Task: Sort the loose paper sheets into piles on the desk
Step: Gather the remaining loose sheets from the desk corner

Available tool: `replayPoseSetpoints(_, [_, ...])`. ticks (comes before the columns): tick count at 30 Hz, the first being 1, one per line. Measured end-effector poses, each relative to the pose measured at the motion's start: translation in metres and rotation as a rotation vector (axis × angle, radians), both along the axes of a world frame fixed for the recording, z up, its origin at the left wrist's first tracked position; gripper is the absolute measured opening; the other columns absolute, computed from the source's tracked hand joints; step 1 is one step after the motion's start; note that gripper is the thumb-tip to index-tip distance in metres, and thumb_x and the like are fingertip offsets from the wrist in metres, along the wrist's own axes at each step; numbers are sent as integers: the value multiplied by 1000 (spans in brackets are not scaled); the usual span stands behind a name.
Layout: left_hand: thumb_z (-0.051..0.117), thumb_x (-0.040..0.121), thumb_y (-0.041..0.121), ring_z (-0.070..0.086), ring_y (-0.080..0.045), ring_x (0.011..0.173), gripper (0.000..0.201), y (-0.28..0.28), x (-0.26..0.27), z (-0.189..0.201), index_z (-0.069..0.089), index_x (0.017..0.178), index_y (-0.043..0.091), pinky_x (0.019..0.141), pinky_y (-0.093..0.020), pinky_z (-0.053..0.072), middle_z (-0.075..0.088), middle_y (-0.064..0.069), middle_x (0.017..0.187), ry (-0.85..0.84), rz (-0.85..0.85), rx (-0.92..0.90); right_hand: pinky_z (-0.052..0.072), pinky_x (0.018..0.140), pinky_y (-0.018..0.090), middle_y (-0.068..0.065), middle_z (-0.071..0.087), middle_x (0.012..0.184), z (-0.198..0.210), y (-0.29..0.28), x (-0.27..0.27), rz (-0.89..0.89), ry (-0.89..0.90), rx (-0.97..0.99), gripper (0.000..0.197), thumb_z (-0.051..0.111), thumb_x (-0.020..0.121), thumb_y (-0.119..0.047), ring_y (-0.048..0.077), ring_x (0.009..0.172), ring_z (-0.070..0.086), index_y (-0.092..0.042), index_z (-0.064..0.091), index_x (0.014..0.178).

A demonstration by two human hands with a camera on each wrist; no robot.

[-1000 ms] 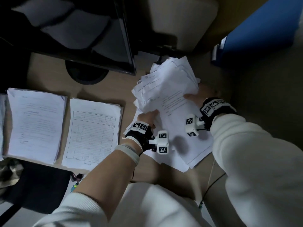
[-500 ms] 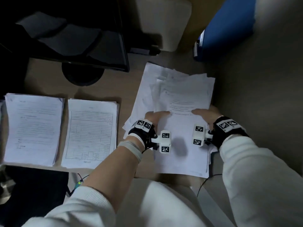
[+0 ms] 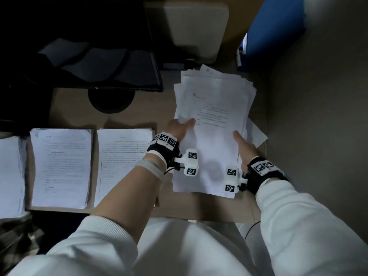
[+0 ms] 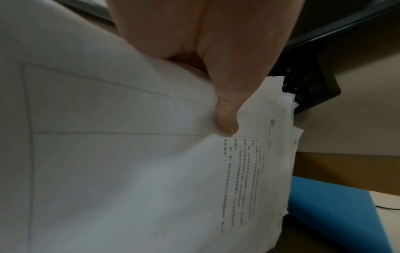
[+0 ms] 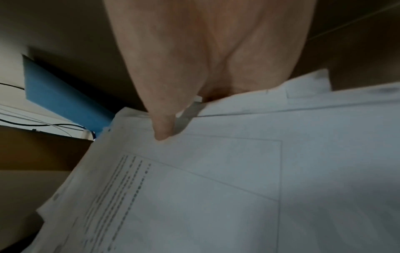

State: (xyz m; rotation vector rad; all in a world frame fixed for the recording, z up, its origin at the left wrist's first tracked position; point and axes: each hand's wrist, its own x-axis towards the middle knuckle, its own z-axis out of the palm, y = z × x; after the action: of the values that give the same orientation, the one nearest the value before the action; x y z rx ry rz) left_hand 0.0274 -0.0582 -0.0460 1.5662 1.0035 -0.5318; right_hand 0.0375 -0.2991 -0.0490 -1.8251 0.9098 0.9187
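Observation:
A thick bundle of loose white sheets (image 3: pixel 215 120) is held between both hands over the right part of the wooden desk (image 3: pixel 75 104). My left hand (image 3: pixel 179 128) grips its left edge, thumb on the top printed page (image 4: pixel 227 123). My right hand (image 3: pixel 244 145) grips the right edge, thumb on top (image 5: pixel 162 130), the fingers hidden under the paper. The sheets (image 4: pixel 151 171) (image 5: pixel 216 188) are unevenly stacked, corners sticking out. One stray sheet (image 3: pixel 256 134) pokes out below at the right. Three sorted piles lie on the left: a form pile (image 3: pixel 121 164), a text pile (image 3: pixel 59 166) and a pile at the edge (image 3: pixel 10 176).
A dark monitor (image 3: pixel 89 62) on a round black base (image 3: pixel 111 100) stands at the back left. A blue folder (image 3: pixel 274 30) leans at the back right, beside a beige box (image 3: pixel 195 30). A dark partition (image 3: pixel 318 136) borders the desk's right edge.
The bundle, flat on the desk half a second ago, is now gathered tighter and tilted up between both hands. The hands have shifted from its lower part to its side edges.

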Motion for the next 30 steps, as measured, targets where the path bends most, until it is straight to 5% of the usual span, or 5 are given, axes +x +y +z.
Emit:
replayPoseSetpoints(8, [75, 73, 50, 47, -38, 128, 76, 8, 17, -18, 56, 131, 4, 107, -48, 42, 51, -15, 137, 51, -157, 260, 45, 88, 35, 9, 58, 96, -11, 22, 22, 65, -69, -110, 92, 70, 43, -84, 24, 89, 60, -11, 57, 98])
replayPoseSetpoints(12, [77, 82, 39, 59, -33, 114, 56, 9, 18, -22, 62, 120, 0, 94, -34, 48, 63, -12, 119, 82, -134, 167, 47, 93, 37, 10, 58, 124, -15, 32, 34, 50, 31, -62, 120, 86, 46, -66, 29, 113, 59, -1, 45, 138])
replayPoseSetpoints(21, [80, 51, 48, 63, -32, 112, 72, 12, 13, -27, 68, 115, 17, 98, -41, 53, 66, -11, 121, 4, -107, 119, 49, 92, 38, 9, 56, 130, -8, 55, 45, -1, 57, -35, 104, 87, 57, -55, 32, 111, 59, -3, 45, 137])
replayPoseSetpoints(24, [85, 67, 32, 64, -27, 110, 50, 14, 11, -22, 70, 111, 15, 97, -35, 51, 69, -8, 119, -35, -82, 56, 51, 89, 43, 14, 58, 130, -8, 61, 46, 59, 97, -32, 135, 86, 29, -64, 35, 110, 60, -1, 42, 140])
replayPoseSetpoints(30, [87, 58, 36, 66, -29, 108, 75, 4, -3, -16, 61, 124, 13, 95, -40, 54, 69, -6, 118, -54, -37, -44, 47, 54, 23, 5, 66, 105, -10, 53, 34, 144, 120, -36, 72, 89, 58, -54, 23, 81, 63, -11, 62, 110])
